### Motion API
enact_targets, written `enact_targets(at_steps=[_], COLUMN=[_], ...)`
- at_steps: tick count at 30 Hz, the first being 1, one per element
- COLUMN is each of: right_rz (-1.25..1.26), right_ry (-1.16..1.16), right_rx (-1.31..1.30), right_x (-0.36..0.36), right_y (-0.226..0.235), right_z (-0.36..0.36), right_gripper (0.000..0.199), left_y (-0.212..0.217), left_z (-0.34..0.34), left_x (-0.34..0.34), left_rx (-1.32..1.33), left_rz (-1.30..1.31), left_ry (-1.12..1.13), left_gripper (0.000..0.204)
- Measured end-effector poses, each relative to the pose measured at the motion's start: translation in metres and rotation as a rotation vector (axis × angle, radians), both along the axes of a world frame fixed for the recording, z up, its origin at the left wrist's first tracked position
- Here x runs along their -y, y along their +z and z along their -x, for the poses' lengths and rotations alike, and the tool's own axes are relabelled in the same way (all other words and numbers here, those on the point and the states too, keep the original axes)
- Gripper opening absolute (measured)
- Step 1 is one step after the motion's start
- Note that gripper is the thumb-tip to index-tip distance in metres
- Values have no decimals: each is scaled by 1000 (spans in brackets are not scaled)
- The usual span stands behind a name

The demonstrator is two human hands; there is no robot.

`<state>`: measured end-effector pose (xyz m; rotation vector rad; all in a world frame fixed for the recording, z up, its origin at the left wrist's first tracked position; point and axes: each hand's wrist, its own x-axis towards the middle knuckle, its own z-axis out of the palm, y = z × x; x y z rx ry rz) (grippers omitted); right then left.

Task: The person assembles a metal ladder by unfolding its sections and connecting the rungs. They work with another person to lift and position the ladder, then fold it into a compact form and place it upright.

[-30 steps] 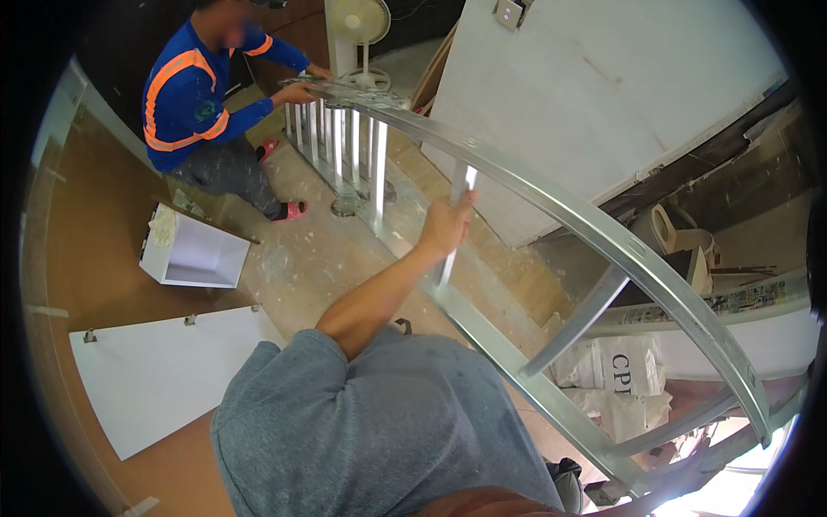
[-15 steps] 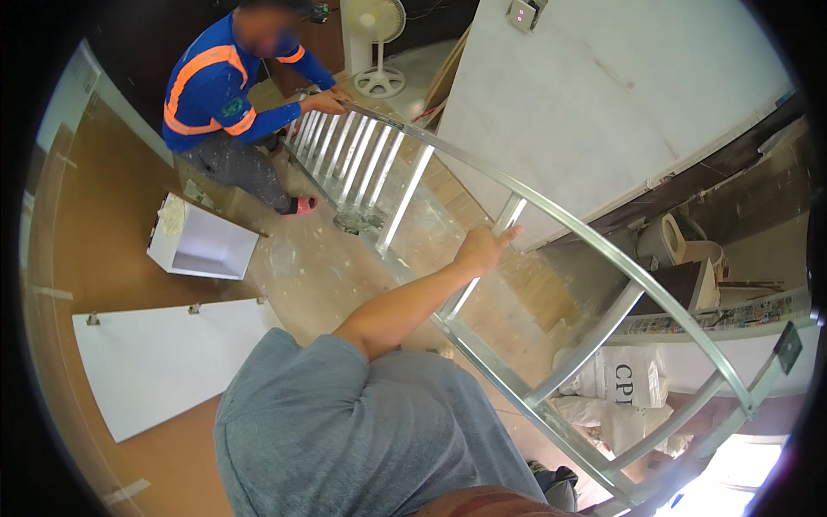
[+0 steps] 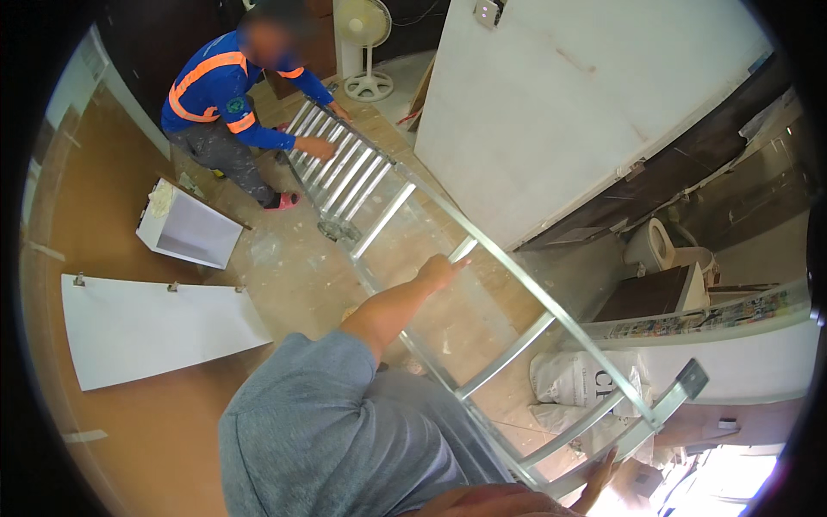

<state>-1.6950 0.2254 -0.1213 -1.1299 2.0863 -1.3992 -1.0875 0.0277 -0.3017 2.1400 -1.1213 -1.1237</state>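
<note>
Three small hinges (image 3: pixel 172 289) along the upper edge of a white panel (image 3: pixel 164 332), well left of the ladder (image 3: pixel 517 269). Closer to the ladder, also on its left, an open-fronted white box (image 3: pixel 205 233). Bent over the ladder's far end, a co-worker (image 3: pixel 207 95) in a blue top with orange bands: one co-worker's hand (image 3: pixel 316 148) blurred above the close-set rungs, contact hard to tell, the other hand (image 3: pixel 340 112) at the ladder's right rail. Both close together half a second ago, now apart. Past the ladder's far end, a standing fan (image 3: pixel 363 26).

Silvery ladder itself slanting from the co-worker to the near right, its right rail lower and less bowed than a second ago. Three rungs up from the ladder's foot, the person's left hand (image 3: pixel 438 272), closed around the same rung as in both earlier frames. Right of the ladder, a large white board (image 3: pixel 568 103). Behind the ladder's lowest rungs, white bags (image 3: pixel 556 383), now nearer to the foot bar (image 3: pixel 670 407). Against that bar, the right hand (image 3: pixel 600 476), newly in view; cannot tell a grip from a touch. Farthest right of the ladder, a white toilet (image 3: pixel 650 246).
</note>
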Motion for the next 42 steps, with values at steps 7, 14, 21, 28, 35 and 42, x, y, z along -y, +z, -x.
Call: enact_targets(at_steps=[7,14,21,28,35,42], right_rz=[-277,-286,-444,-531,-567,-672], right_ry=[-192,-354,-381,-345,-268,-321], right_rx=[243,180,108,13,-146,-69], right_x=[-34,-43,-38,-17,21,31], right_y=[-80,-99,-57,7,47,72], right_z=[54,45,-16,-74,-145,-194], right_gripper=[46,58,60,57,64,69], left_y=[-27,-21,-41,-58,-142,-155], left_z=[23,18,5,-12,-30,-59], left_x=[-22,-23,-18,3,7,19], left_rx=[13,106,-38,-75,-123,-298], left_rz=[-101,-52,-196,-289,-269,-363], left_ry=[15,49,-25,-70,-130,-134], left_gripper=[82,66,66,65,71,74])
